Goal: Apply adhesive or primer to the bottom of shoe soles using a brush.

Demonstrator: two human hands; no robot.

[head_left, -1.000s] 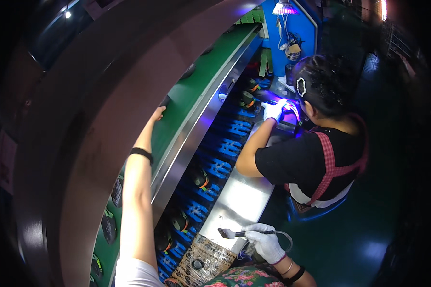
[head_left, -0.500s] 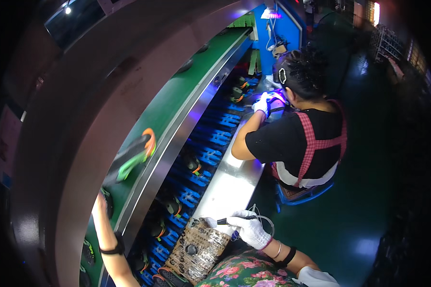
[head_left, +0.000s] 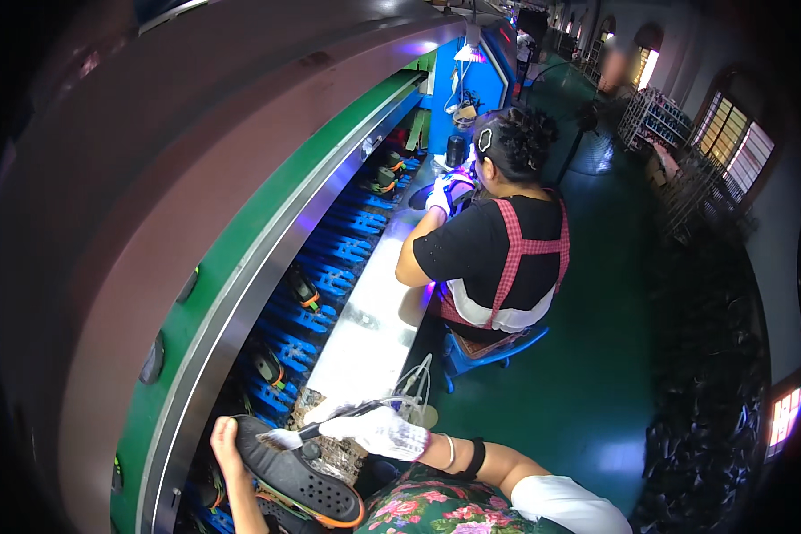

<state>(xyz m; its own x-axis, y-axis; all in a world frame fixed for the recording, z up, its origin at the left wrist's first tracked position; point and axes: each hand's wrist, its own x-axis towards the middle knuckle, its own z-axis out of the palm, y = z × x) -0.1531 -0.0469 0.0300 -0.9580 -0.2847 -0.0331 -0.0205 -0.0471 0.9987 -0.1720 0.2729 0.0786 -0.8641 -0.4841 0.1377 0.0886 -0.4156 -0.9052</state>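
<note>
My left hand (head_left: 225, 442) is bare and grips a shoe (head_left: 301, 479) by its toe end, sole up; the sole is black with an orange rim. My right hand (head_left: 381, 430), in a white glove, holds a thin brush (head_left: 322, 429) with a black handle. The brush's pale tip rests on the shoe's sole near the toe. Both hands sit at the near end of a metal work ledge (head_left: 376, 313), over a stained patterned mat (head_left: 336, 456).
Blue conveyor racks (head_left: 329, 278) carrying several shoes (head_left: 302, 287) run beside the ledge, under a long green and grey machine housing (head_left: 196, 196). A seated co-worker (head_left: 498, 245) in a black shirt and red checked apron works farther along under purple light. Green floor (head_left: 596, 374) lies to the right.
My left hand came down from the machine housing and now holds a shoe sole up. My right hand brought the brush onto the sole. The view has tilted toward the bench.
</note>
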